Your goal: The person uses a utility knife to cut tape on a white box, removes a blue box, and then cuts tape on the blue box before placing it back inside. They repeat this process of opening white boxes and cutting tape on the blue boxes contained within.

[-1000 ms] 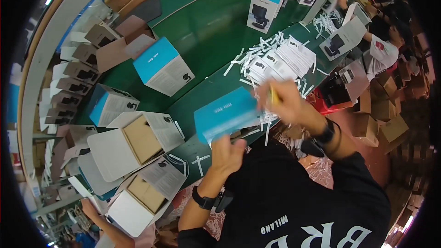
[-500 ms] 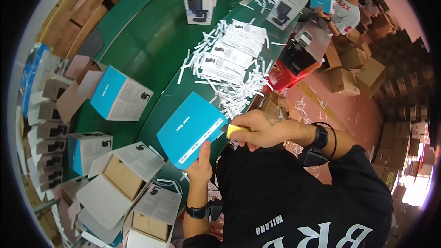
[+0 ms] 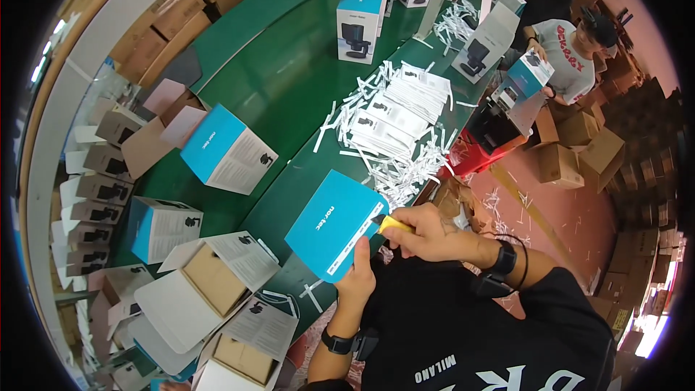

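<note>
A blue box [image 3: 326, 221] with a white label strip [image 3: 355, 238] along its near right edge is tilted above the green bench. My left hand [image 3: 357, 277] is closed on its lower edge, thumb lying against the strip. In my right hand [image 3: 427, 232] is a chunky yellow marker [image 3: 394, 226], gripped between thumb and fingers. Its dark tip is at the upper end of the strip; whether it touches I cannot tell. Just beyond the box, stacks of printed white leaflets [image 3: 394, 119] lie among loose white paper strips [image 3: 398, 174].
Left of me stand a blue-and-white box [image 3: 228, 150] and open boxes [image 3: 210, 279] with cardboard inserts. Further off on the green bench [image 3: 282, 65] are a tall product box [image 3: 360, 25] and a metal post [image 3: 438, 0]. At the far right a person [image 3: 568, 51] holds a box.
The whole view has shifted, so the bench and boxes sit further right and lower. My hands keep their hold on the box and marker. The far person's box has turned.
</note>
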### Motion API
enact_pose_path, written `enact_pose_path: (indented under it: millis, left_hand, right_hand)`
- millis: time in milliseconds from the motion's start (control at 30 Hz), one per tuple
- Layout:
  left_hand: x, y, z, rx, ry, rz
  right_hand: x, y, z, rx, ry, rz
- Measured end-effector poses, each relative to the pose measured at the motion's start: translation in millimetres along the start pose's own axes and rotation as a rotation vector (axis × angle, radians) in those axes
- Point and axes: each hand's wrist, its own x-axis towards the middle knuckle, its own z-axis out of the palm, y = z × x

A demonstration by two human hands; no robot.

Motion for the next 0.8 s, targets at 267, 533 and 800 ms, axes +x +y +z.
enact_pose_path:
  millis: [267,533,800]
  left_hand:
    - [-0.4,0.3,-9.6,-0.055,-0.054,-0.042]
    - [-7.5,0.9,-9.8,0.033,-0.01,0.05]
    - [-11.3,-6.8,-19.7,0.204,-0.073,0.174]
  right_hand:
    - [3.5,7.3,12.8,0.674,-0.166,0.303]
    - [5.3,-3.2,18.2,-0.536,0.081,-0.38]
    - [13.6,-37.2,25.8,-0.655,0.326,-0.508]
